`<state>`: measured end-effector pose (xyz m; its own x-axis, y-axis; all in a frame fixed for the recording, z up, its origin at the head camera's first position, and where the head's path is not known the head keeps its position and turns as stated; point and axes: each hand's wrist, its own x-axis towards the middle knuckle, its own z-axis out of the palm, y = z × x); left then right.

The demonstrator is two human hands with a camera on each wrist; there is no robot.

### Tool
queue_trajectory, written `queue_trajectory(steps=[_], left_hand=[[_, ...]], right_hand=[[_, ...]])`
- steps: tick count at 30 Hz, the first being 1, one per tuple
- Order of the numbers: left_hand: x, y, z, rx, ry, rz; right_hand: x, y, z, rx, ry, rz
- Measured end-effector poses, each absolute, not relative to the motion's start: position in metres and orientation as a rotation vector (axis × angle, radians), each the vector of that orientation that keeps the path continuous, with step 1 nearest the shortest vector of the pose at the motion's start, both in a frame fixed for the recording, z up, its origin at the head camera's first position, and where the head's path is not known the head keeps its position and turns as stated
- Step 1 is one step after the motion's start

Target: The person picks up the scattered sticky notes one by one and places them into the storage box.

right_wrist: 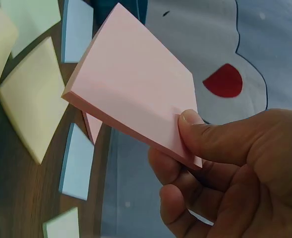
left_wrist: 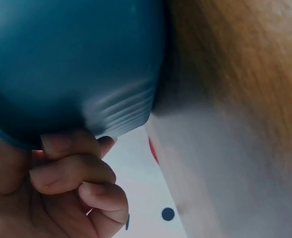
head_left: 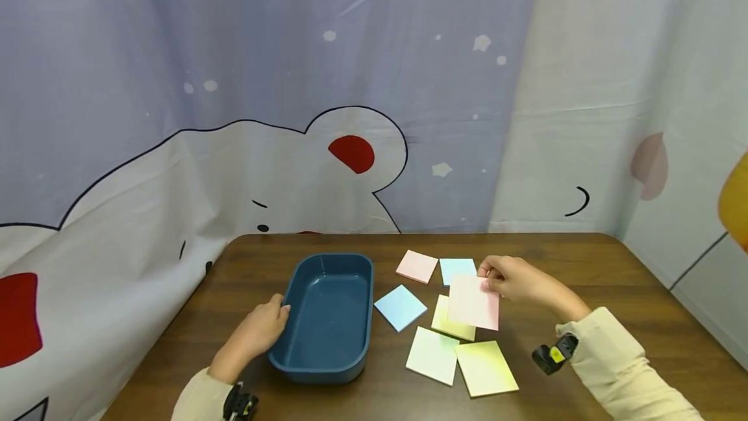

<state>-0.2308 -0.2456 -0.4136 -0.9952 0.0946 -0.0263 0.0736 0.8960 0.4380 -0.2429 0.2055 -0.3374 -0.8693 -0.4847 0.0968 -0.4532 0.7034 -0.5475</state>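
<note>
1. Curtain [head_left: 421, 70] as backdrop: thin, softly creased cloth, lavender-blue and white, printed with cartoon outlines.
2. Table [head_left: 584, 265] in front: flat, brown, wood-grained, with rounded far corners.
3. Tray [head_left: 321, 372] on the table, left of centre: deep, smooth, dark blue, probably plastic; oblong, round-cornered, ridged along part of an outer wall.
4. Left hand [head_left: 265, 325]: grip closed on the tray's left rim, fingers curled.
5. Right hand [head_left: 508, 278]: grip pinching a pink pad [head_left: 474, 304] by one corner, between thumb and fingers, clear of the table.
6. Loose pads right of the tray: another pink pad [head_left: 417, 266], light blue pad [head_left: 458, 269], blue pad [head_left: 400, 308], partly covered yellow pad [head_left: 441, 317], mint pad [head_left: 432, 356], second yellow pad [head_left: 487, 369]; all matte, square, thick-edged, papery. Possibly one more, a pale green edge [right_wrist: 62, 225] in the right wrist view.
7. Seemingly early progress: one pad lifted, the rest lying loose outside the tray.
</note>
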Motion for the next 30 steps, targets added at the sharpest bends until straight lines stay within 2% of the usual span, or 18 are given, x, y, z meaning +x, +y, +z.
queue_trajectory(steps=[15,22,30], left_hand=[[-0.228,-0.243,-0.417,0.112,3.047,0.657],[-0.226,-0.242,-0.418,0.108,3.06,0.662],[-0.227,-0.242,-0.418,0.099,3.069,0.679]], right_hand=[[-0.259,0.124,-0.339,-0.798,2.731,-1.014],[-0.266,0.083,-0.341,-0.892,2.734,-0.98],[-0.266,0.037,-0.346,-0.819,2.626,-1.069]])
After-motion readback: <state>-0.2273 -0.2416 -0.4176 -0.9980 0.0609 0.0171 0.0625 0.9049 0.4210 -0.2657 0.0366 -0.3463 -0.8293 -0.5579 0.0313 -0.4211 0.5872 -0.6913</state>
